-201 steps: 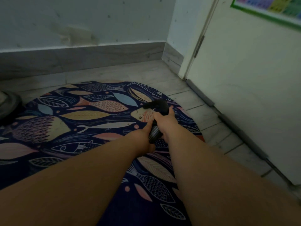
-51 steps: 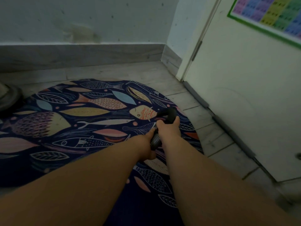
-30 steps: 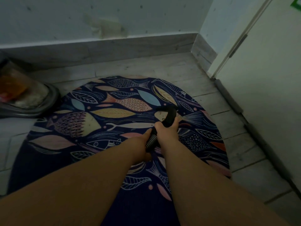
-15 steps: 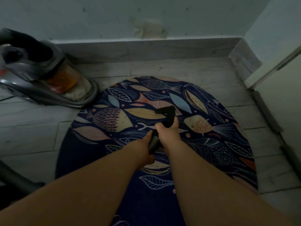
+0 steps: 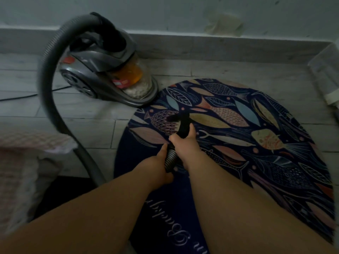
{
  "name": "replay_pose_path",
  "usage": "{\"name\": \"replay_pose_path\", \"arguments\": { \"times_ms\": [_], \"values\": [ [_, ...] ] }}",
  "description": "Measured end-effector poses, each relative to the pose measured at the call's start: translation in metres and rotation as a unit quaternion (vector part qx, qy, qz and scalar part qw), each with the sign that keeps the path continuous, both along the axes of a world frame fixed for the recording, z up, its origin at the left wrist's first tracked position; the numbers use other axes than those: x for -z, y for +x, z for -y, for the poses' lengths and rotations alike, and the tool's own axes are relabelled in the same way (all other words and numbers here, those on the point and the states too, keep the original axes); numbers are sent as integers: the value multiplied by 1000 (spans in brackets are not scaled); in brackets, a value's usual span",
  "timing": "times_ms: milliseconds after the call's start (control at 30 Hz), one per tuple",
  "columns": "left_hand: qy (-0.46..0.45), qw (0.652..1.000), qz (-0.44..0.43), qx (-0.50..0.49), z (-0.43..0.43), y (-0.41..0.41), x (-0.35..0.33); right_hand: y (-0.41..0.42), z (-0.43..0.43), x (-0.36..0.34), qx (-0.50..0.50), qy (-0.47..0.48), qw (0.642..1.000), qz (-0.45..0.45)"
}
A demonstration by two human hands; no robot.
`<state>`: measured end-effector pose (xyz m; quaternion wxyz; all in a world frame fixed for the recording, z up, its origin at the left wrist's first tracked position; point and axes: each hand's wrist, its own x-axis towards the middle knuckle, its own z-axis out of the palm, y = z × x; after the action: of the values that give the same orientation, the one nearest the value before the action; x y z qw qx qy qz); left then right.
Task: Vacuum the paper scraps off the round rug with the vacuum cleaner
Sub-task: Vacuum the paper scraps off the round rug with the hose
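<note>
Fingers [image 5: 162, 150] around hose [image 5: 169, 159]; nozzle [image 5: 181, 121] over rug [image 5: 238, 110]

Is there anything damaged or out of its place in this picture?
Yes. The wall has a discoloured, peeling-looking patch just above the skirting, upper right. The vacuum cleaner stands hard against the edge of the round rug; whether it overlaps is unclear. Nothing else stands out.
</note>
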<state>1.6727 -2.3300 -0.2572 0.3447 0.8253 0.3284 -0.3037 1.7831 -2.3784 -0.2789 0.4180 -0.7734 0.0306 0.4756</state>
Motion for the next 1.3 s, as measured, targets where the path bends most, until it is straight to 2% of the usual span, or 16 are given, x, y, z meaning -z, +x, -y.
{"name": "replay_pose_path", "arguments": {
  "times_ms": [300, 533, 800, 1300],
  "values": [
    [-38, 999, 19, -16, -17, -43, 1, -40, -20, -8, -25, -13, 1000, -11],
    [-16, 999, 29, -4, 0, -50, 17, -42, -2, 8, -27, 11, 1000, 0],
    [-15, 999, 9, 34, 57, -30, 29, -27, 63, 19, -45, 17, 999, 19],
    [-63, 988, -1, 144, 226, 72, 25, 55, 257, 7, 83, -8, 996, 27]
  ]
}}
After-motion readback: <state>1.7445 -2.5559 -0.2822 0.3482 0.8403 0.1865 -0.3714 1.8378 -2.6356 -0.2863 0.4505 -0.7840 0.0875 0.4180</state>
